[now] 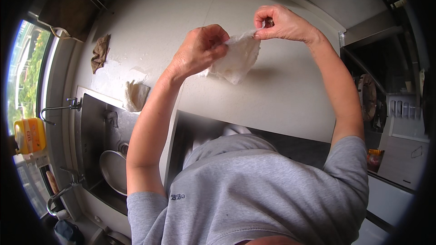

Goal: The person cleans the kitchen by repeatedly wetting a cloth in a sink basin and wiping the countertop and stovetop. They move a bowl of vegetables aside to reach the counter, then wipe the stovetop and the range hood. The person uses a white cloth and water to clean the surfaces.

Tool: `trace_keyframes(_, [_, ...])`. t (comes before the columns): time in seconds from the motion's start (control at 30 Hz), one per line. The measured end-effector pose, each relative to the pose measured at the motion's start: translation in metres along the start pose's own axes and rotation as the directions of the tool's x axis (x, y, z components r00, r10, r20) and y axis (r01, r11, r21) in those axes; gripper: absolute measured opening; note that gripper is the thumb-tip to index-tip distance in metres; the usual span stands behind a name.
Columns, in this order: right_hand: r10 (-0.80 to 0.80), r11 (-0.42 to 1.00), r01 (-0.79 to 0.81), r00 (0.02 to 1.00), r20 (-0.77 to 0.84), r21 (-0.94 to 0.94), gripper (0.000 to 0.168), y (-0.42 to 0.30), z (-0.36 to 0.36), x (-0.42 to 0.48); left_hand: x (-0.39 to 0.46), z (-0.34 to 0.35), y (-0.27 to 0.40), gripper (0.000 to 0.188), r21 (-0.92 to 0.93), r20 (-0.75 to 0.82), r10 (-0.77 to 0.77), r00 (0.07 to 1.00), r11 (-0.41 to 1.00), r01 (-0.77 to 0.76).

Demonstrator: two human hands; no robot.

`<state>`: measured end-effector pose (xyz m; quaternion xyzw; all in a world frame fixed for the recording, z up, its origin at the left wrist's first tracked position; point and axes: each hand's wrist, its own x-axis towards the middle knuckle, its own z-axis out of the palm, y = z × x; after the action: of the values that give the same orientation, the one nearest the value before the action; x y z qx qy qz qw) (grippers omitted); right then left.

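A thin white cloth [237, 59], slightly see-through and wrinkled, hangs between my two hands above the counter. My left hand [201, 49] pinches one upper corner between thumb and fingers. Farther right and a little higher, my right hand [282, 23] grips the other upper end the same way. The cloth's lower edge droops and looks ragged, and it casts a shadow on the pale countertop [293, 85]. Part of its left side is hidden behind my left hand.
Left of my arm, a folded whitish cloth [135, 96] lies by the sink [93, 119], which holds a round metal pan [114, 172]. A crumpled brown cloth [100, 53] rests farther back near wet patches. Two faucets [58, 108] and a yellow container [30, 136] stand along the window side.
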<state>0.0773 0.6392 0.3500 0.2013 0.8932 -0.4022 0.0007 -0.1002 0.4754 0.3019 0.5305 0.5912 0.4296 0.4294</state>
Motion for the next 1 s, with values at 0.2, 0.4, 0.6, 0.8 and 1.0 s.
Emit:
trace_keyframes(0.2, [0.03, 0.963, -0.026, 1.0, -0.01, 0.268, 0.011, 0.007, 0.005, 0.0, 0.002, 0.001, 0.004, 0.025, 0.197, 0.002, 0.039, 0.999, 0.98, -0.039])
trace_keyframes(0.4, [-0.056, 0.957, 0.112, 0.976, -0.209, 0.266, 0.012, 0.005, 0.007, 0.003, 0.001, 0.002, -0.008, 0.024, -0.139, 0.041, 0.01, 0.999, 0.99, -0.004])
trace_keyframes(0.6, [-0.008, 0.937, 0.118, 0.948, -0.318, 0.328, 0.013, 0.003, 0.014, 0.005, 0.022, 0.029, -0.035, 0.018, -0.087, -0.023, -0.035, 0.999, 0.996, 0.033])
trace_keyframes(0.8, [0.025, 0.959, 0.085, 0.926, -0.377, 0.271, 0.013, 0.017, -0.004, -0.004, 0.028, 0.018, -0.051, 0.015, -0.141, -0.087, -0.113, 0.99, 0.985, 0.1])
trace_keyframes(1.0, [0.056, 0.976, 0.001, 0.965, -0.257, 0.217, 0.014, 0.052, -0.024, -0.017, 0.031, -0.036, -0.02, 0.018, -0.108, -0.118, 0.177, 0.977, 0.976, -0.19])
